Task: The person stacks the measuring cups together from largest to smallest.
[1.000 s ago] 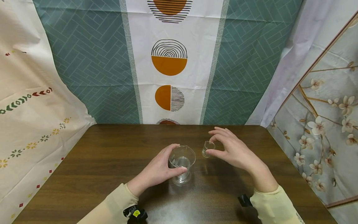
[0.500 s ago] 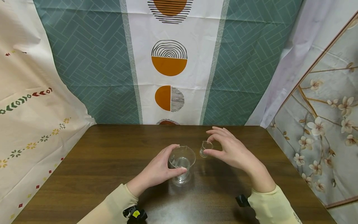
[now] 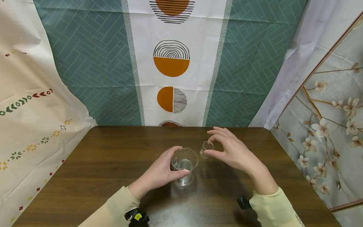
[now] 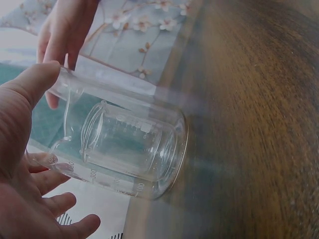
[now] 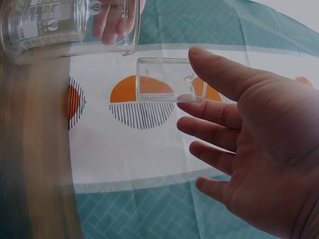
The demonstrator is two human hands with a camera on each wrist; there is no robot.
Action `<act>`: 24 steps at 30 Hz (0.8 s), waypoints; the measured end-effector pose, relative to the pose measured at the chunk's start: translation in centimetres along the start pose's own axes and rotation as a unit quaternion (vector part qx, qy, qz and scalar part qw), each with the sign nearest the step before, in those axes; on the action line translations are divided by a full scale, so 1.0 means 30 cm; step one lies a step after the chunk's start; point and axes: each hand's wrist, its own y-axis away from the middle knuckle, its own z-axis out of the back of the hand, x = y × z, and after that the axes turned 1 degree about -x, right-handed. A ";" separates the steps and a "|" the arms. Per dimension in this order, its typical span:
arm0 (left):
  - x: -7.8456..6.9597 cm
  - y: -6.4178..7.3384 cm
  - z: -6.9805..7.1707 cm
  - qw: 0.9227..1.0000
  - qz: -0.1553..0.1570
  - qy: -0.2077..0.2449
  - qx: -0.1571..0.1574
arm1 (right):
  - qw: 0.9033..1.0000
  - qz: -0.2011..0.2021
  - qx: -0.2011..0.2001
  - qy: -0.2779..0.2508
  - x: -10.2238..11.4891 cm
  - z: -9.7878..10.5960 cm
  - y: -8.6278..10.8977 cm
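Observation:
In the head view my left hand [image 3: 158,176] grips a large glass beaker [image 3: 193,159] near its rim, thumb on the near side. The beaker stands upright on the table. A smaller beaker [image 4: 127,142] is nested inside it, plain in the left wrist view. To the right, my right hand [image 3: 236,154] pinches a tiny glass beaker [image 5: 167,79] by its rim between thumb and index finger. The other fingers are spread. This tiny beaker is raised off the table, roughly upright, just right of the large one and apart from it.
A dark brown wooden table [image 3: 113,164] lies beneath both hands. Green and white patterned cloth [image 3: 195,72] hangs behind its far edge. Cream cloth [image 3: 42,132] hangs at the left, and floral cloth [image 3: 320,151] at the right.
My right hand has moved a little left with the tiny beaker, closer to the large one, and slightly up in the view. The left hand and large beaker have stayed put.

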 end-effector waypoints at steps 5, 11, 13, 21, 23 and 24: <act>0.001 0.000 0.000 1.000 -0.001 0.001 -0.001 | 1.000 0.006 -0.002 -0.005 0.010 0.000 -0.006; 0.002 -0.003 -0.002 1.000 -0.005 0.001 0.000 | 1.000 0.008 -0.004 -0.013 0.023 0.003 -0.007; 0.001 -0.003 -0.002 1.000 -0.004 0.002 0.001 | 1.000 0.009 -0.005 -0.015 0.027 0.003 -0.008; 0.001 -0.002 -0.002 1.000 -0.004 0.001 -0.001 | 1.000 0.014 -0.005 -0.027 0.041 0.000 -0.018; 0.001 -0.001 -0.001 1.000 -0.005 0.001 -0.001 | 0.999 0.017 -0.006 -0.030 0.045 -0.003 -0.020; 0.001 -0.001 -0.001 1.000 -0.005 0.001 0.000 | 0.999 0.019 -0.007 -0.031 0.047 -0.005 -0.021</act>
